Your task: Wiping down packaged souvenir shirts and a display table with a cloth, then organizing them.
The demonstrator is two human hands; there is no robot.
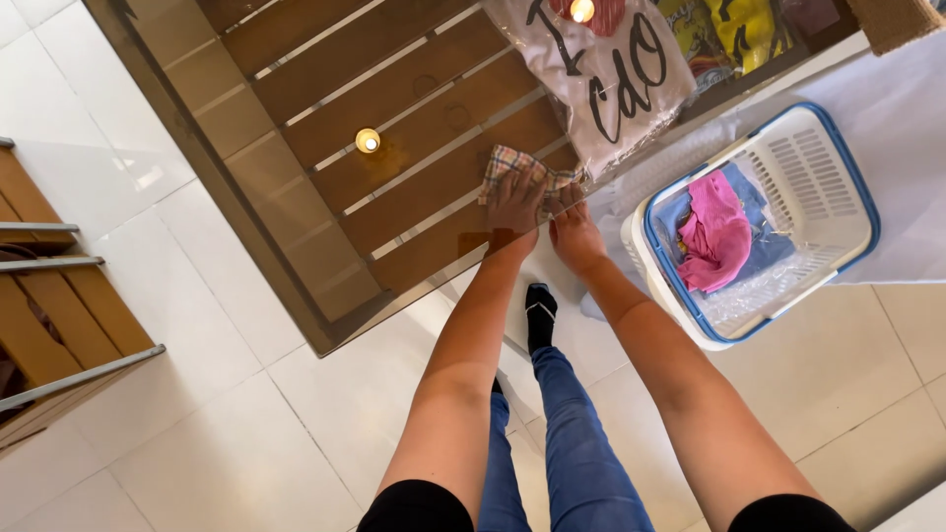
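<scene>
A: Hands?
B: Left hand point(514, 205) pressed flat, fingers spread, on a checked cloth point(512, 167). Right hand point(574, 232) at its 4 o'clock, touching the cloth's edge; grip, cannot tell.
A: Cloth where?
B: On the glass table point(325, 148), near edge. Laundry basket point(838, 177) at 3 o'clock, pink garment point(714, 232) inside.
</scene>
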